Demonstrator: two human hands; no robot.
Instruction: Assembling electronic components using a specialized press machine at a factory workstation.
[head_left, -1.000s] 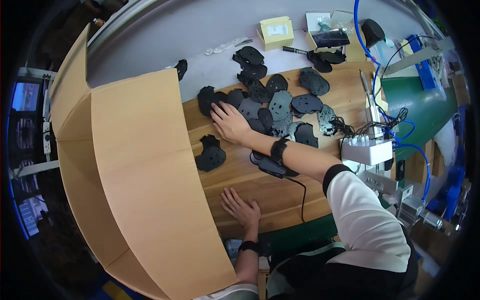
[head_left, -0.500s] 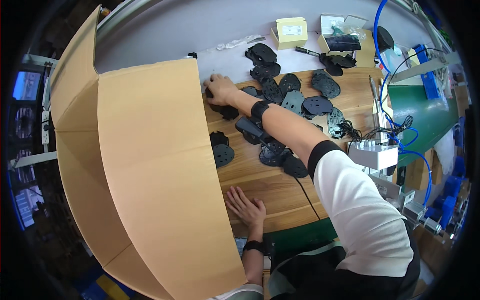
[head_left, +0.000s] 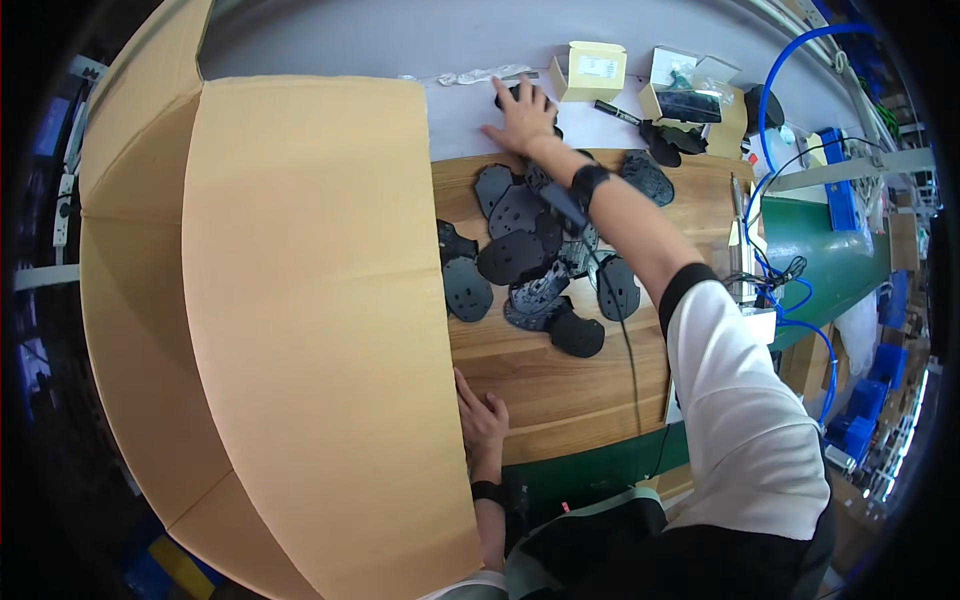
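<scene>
My right hand reaches to the back of the table, fingers spread, on top of dark moulded pieces that it partly covers. Beneath its forearm lies a loose pile of flat black rounded plates with small holes. My left hand rests by the box's edge with fingers stretched out, their tips partly hidden by the flap. To its left stands a large open cardboard box. Two more black plates lie against the flap, beyond the left hand.
At the back are a small cream box, an open box with a dark item, a black marker and more black pieces. Blue hoses and a metal frame stand right. A dark cable crosses the wooden tabletop.
My right hand has moved from the table's back left, beside the flap, to the pieces farther back and right. My left hand now sits closer against the box flap. The plates' arrangement has shifted.
</scene>
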